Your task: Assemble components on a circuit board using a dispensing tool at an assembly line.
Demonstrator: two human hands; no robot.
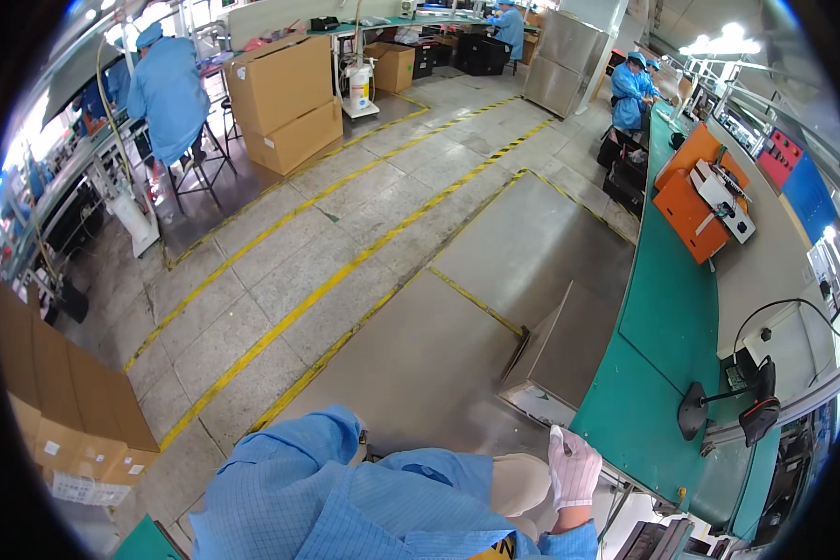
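Observation:
My right hand (574, 467) wears a white glove and comes up from the lower edge in a blue sleeve. Its fingers are stretched out and hold nothing. It hovers at the near rim of the long green workbench (663, 317), and I cannot tell whether it touches it. Just left of the hand lies a beige rounded thing (518, 483) against my blue coat (345, 504). My left hand is out of sight.
A metal box (555, 359) stands on the floor against the bench. On the bench are a black stand (695, 411) and an orange machine (695, 201). Cardboard boxes (285, 98) stand across the yellow-lined floor and at my left (65, 392). People in blue work at benches behind.

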